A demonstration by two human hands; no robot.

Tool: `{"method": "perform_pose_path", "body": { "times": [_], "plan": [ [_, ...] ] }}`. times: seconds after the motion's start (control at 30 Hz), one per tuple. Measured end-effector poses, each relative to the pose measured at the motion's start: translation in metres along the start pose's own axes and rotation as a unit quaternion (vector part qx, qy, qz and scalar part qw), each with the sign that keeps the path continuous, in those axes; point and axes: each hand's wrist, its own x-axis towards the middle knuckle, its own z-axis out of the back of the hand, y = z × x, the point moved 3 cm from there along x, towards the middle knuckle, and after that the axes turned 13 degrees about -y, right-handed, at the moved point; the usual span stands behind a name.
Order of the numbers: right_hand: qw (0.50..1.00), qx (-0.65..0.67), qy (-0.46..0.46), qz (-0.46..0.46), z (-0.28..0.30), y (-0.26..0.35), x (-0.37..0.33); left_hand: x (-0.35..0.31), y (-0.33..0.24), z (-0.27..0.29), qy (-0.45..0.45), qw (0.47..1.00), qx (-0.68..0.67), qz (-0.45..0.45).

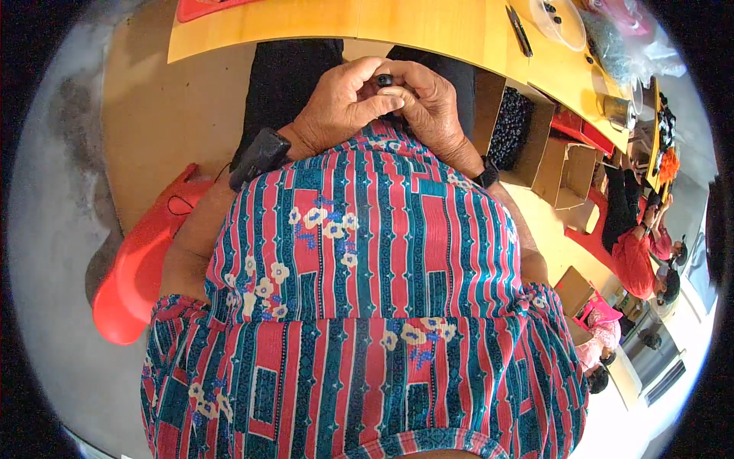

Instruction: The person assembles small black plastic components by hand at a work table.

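Above my lap, just short of the table edge, both hands are together around a small round black piece [384, 79] with what looks like a hole in its end. My left hand [342, 105] has its fingers curled and its thumb laid across toward the piece. From the other side, my right hand [434, 105] closes on it with bent fingers and thumb. The fingers cover most of the piece, so its exact kind cannot be made out.
Ahead lies the yellow table [428, 19] with a black pen-like tool [519, 32] and a clear bowl [569, 34] holding small black pieces. Right of my legs, a cardboard box [541, 126] holds many dark pieces. A red chair [138, 268] is at left; other people sit far right.
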Motion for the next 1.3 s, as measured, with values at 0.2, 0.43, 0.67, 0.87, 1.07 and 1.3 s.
{"method": "perform_pose_path", "body": {
  "times": [0.2, 0.43, 0.67, 0.87, 1.07, 1.3],
  "plan": [
    [0.999, 0.013, -0.024, -0.035, 0.005, 0.005, 0.002, -0.001, -0.002, -0.004, -0.007, 0.994, -0.075, 0.074],
    [0.996, -0.072, -0.045, 0.011, 0.007, 0.005, 0.005, -0.003, 0.009, -0.003, -0.037, 0.945, -0.229, 0.229],
    [0.999, -0.033, -0.012, -0.031, 0.003, 0.006, 0.003, -0.004, 0.029, -0.004, -0.021, 0.91, -0.297, 0.287],
    [0.998, -0.001, -0.002, -0.058, 0.001, -0.006, -0.001, -0.005, 0.033, -0.007, -0.031, 0.919, -0.279, 0.276],
    [0.997, -0.043, 0.036, -0.056, 0.001, 0.004, 0.003, -0.006, 0.031, -0.004, -0.047, 0.919, -0.255, 0.296],
    [0.999, -0.015, 0.012, -0.033, -0.001, 0.006, 0.003, -0.004, 0.021, -0.003, -0.044, 0.946, -0.207, 0.244]
  ]
}}
